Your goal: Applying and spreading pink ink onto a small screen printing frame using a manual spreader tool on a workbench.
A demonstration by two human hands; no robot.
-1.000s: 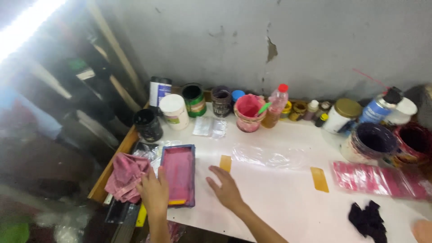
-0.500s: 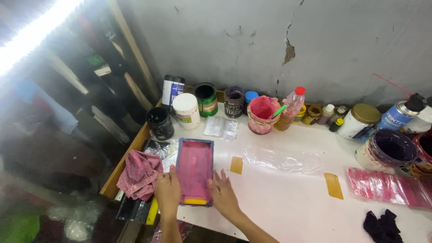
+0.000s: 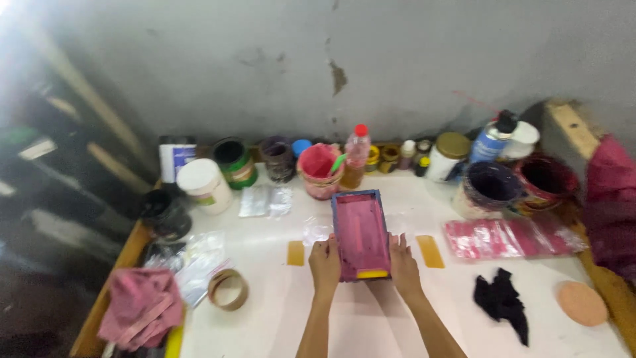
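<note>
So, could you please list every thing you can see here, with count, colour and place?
framed screen: one, pink with a blue frame, table centre, held at both sides
tape strips: two, amber, either side of the screen
tape roll: one, brown, front left
rag: one, pink, left edge
black cloth: one, front right
pink plastic sheet: one, right
round pad: one, orange, far right
paint pots and bottles: many, mixed colours, along the wall
left hand: fingers on the screen's left side
right hand: fingers on the screen's right side

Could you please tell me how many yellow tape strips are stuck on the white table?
2. One yellow tape strip lies just beyond the left hand; the other lies just beyond the right hand. Both hands grip the pink-stained frame, which may hide more.
</note>
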